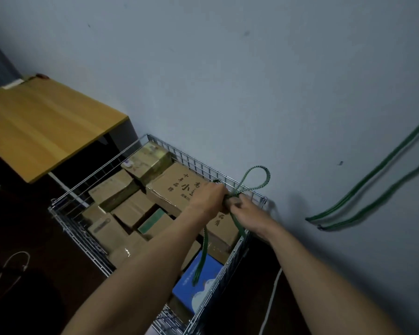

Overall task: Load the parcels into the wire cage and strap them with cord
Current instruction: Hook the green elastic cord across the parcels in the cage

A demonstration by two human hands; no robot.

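Head view: parcels (177,187) fill the cage (198,163); left hand (208,197) and right hand (248,211), fingers (221,189) curled, grip the cord (268,175); strapping looks unfinished.

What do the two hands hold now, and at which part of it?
Both the left hand and the right hand grip the green cord where it crosses below its loop, above the wire cage rim.

1. Dim, bluish light; the floor (34,238) left of the left hand (209,197) is nearly black.
2. A soft shadow lies on the wall (228,68) just right of the right hand (249,213).
3. Both hands and the cord (254,176) are slightly blurred.
4. Wide-angle distortion stretches everything below the hands.
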